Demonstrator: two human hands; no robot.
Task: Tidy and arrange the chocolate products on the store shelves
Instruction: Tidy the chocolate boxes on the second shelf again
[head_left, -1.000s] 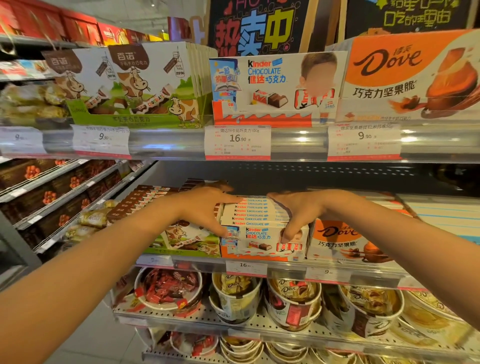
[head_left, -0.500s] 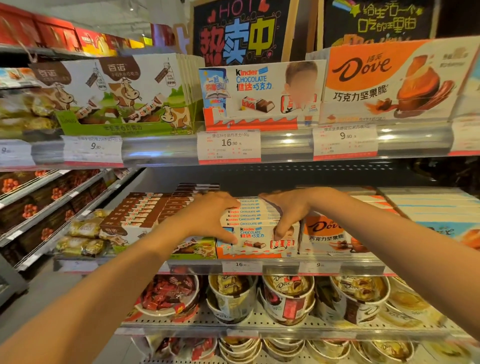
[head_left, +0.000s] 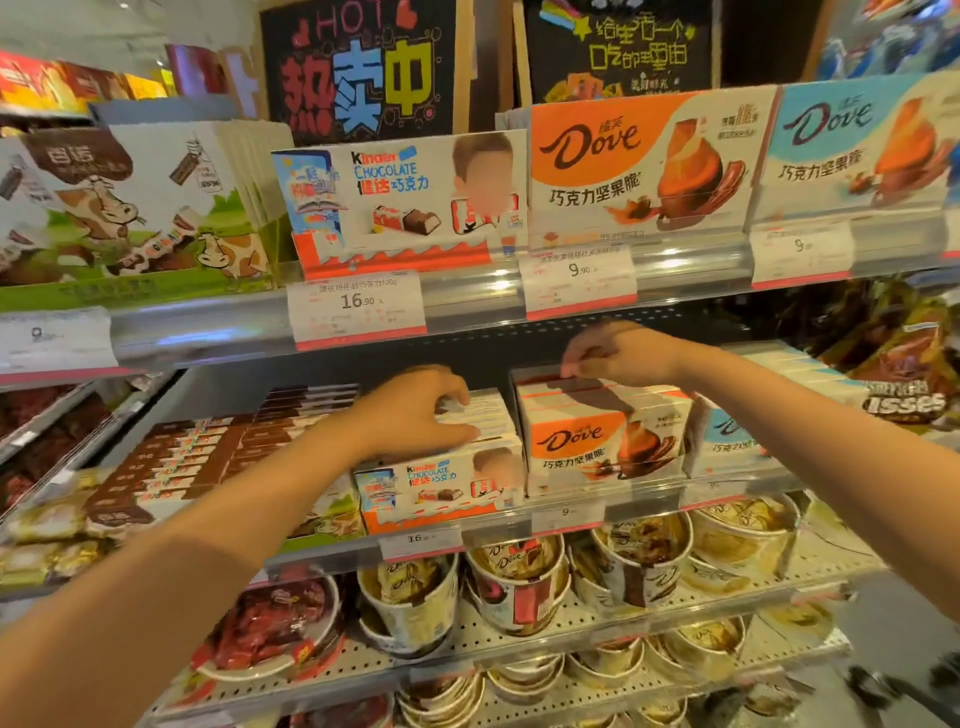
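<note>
On the middle shelf a stack of white Kinder chocolate boxes (head_left: 441, 483) lies at the centre. My left hand (head_left: 415, 410) rests on top of the stack, fingers curled over its upper boxes. To the right stands a row of orange Dove boxes (head_left: 602, 441). My right hand (head_left: 618, 353) hovers over the back top edge of that row, fingers pinched together at a box edge; I cannot tell whether it grips a box. Light blue Dove boxes (head_left: 727, 441) sit further right.
Brown chocolate bar boxes (head_left: 208, 452) fill the shelf to the left. The upper shelf (head_left: 467, 296) carries cow-print, Kinder and Dove display boxes with price tags. Paper tubs of wrapped chocolates (head_left: 519, 582) crowd the shelf below. Kisses bags (head_left: 904, 395) hang at the right.
My right hand has left the Kinder stack and moved right and up to the orange Dove boxes. My left hand stays on the Kinder stack. The view has shifted right.
</note>
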